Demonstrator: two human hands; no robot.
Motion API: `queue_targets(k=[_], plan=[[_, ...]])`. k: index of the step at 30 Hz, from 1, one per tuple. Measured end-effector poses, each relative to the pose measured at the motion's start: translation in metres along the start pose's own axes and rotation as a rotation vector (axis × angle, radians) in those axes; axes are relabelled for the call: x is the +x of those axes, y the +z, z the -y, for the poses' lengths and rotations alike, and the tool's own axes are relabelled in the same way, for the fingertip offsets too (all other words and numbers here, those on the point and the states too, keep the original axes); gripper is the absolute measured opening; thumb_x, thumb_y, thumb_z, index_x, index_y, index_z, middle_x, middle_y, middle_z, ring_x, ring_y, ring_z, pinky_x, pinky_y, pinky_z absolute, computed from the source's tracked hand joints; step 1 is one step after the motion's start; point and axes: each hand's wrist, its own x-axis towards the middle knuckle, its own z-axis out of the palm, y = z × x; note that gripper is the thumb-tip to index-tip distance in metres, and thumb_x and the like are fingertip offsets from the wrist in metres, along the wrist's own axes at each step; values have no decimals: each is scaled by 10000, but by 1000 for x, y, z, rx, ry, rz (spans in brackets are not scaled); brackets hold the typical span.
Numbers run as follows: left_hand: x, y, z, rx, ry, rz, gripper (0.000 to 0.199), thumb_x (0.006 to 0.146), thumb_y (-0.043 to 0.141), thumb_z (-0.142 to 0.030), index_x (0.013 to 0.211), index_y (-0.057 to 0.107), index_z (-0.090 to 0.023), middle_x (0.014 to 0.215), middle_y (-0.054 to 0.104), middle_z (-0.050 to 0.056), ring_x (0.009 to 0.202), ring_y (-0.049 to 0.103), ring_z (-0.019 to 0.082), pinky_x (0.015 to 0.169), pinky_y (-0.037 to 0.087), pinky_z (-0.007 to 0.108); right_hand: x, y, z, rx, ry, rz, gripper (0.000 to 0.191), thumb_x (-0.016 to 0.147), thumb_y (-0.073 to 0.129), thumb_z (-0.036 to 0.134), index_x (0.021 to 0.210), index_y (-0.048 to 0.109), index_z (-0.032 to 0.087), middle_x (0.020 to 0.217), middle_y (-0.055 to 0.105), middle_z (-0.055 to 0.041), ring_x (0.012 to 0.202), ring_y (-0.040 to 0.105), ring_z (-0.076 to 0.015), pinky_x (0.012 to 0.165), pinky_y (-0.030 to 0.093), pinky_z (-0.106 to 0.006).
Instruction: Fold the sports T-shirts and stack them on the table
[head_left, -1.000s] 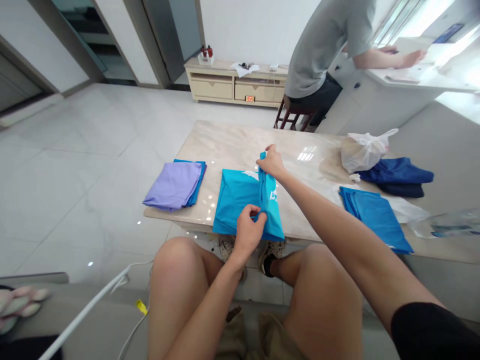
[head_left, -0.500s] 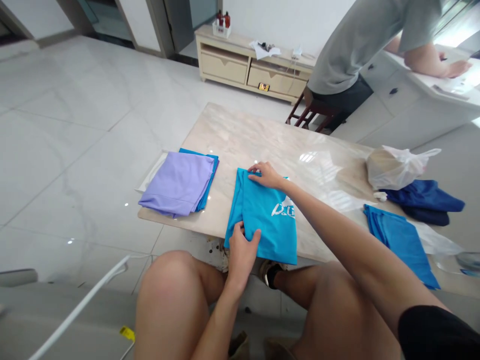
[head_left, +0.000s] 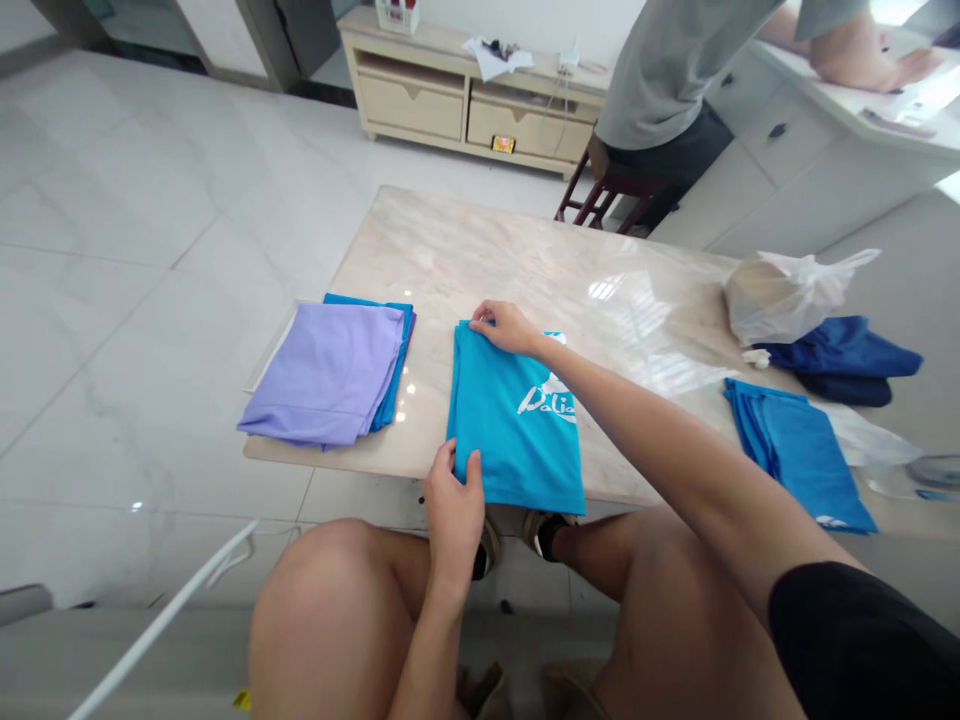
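A turquoise-blue T-shirt [head_left: 510, 430] with white lettering lies folded into a rectangle at the table's near edge. My right hand [head_left: 504, 327] reaches across it and pinches its far left corner. Lower down, my left hand [head_left: 455, 490] grips the near part of its left edge, thumb on top and fingers at the side. To the left, a folded lilac garment [head_left: 330, 365] rests on a blue folded garment [head_left: 397, 385], with a sliver of purple showing. The right forearm covers part of the white print.
The marble-look table [head_left: 450, 235] holds, at its right, another folded blue cloth [head_left: 806, 450], a dark blue cloth [head_left: 847, 350] and a tied plastic bag [head_left: 776, 295]. A person in grey [head_left: 667, 80] sits on a stool beyond, near a low cabinet [head_left: 412, 95].
The T-shirt's left strip, which lay stepped out past the top layer, now lines up under it. Both hands have shifted to its left edge. The view has tilted slightly.
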Motion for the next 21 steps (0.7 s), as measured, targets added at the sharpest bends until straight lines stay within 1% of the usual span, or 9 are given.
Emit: queue_targets(k=[2,4,7,11,13,16,17,19,21], plan=[[1,-3,5,-13,4,-4,407,960,690,-425,1265,747,-161,1332,811,231,1271,775,393,1115,603,537,2,4,3,11,-12,-12,99,1014,744,247,1073,781,177,1121,835,-103,1055,769,-242,984,573,-352],[-1,-6,7,-41,17,7,421,966,690,-448,1276,735,-167,1302,824,216,1243,788,380,1109,605,531,2,6,6,23,-28,-15,116,1017,745,260,1085,790,178,1119,836,-96,1047,768,-239,988,573,-353],[-6,-10,8,-93,-4,21,412,957,709,-443,1272,722,-178,1205,848,186,1176,812,352,1088,613,500,2,10,10,52,-58,32,122,1019,740,251,1096,798,177,1092,840,-78,1027,767,-224,980,571,-336],[-8,-19,8,-84,-41,8,505,947,723,-491,1345,690,-182,1174,851,181,1099,826,335,978,639,456,7,21,20,52,-65,93,122,1017,741,226,1099,810,167,1092,843,-77,1025,769,-213,973,568,-315],[-7,-24,8,-49,-37,-5,550,941,717,-512,1379,667,-183,1103,855,164,1015,830,321,903,643,433,10,23,23,33,-60,80,148,1029,727,232,1120,818,159,1089,846,-82,1012,771,-214,968,570,-318],[-5,-32,9,22,4,-23,548,942,692,-542,1363,660,-192,928,833,102,874,812,290,826,633,405,12,15,23,13,-62,23,216,1066,677,256,1185,828,158,1092,851,-80,1009,775,-211,974,576,-321],[-4,-34,10,41,16,-20,540,942,683,-545,1351,662,-194,899,822,89,851,804,285,812,631,401,11,10,22,-4,-58,32,218,1066,683,266,1182,834,160,1093,854,-82,1012,777,-213,972,576,-318],[-3,-37,11,63,24,-5,524,934,667,-541,1328,667,-196,889,816,85,835,800,283,796,630,401,8,1,18,-49,-39,105,193,1050,728,283,1139,850,162,1089,860,-89,1009,781,-216,954,575,-305],[-2,-39,12,87,38,-1,514,933,661,-549,1310,682,-200,914,828,96,849,805,292,804,630,411,3,-3,15,-76,-28,178,163,1030,769,285,1099,858,166,1083,865,-89,1000,784,-217,930,572,-291]])
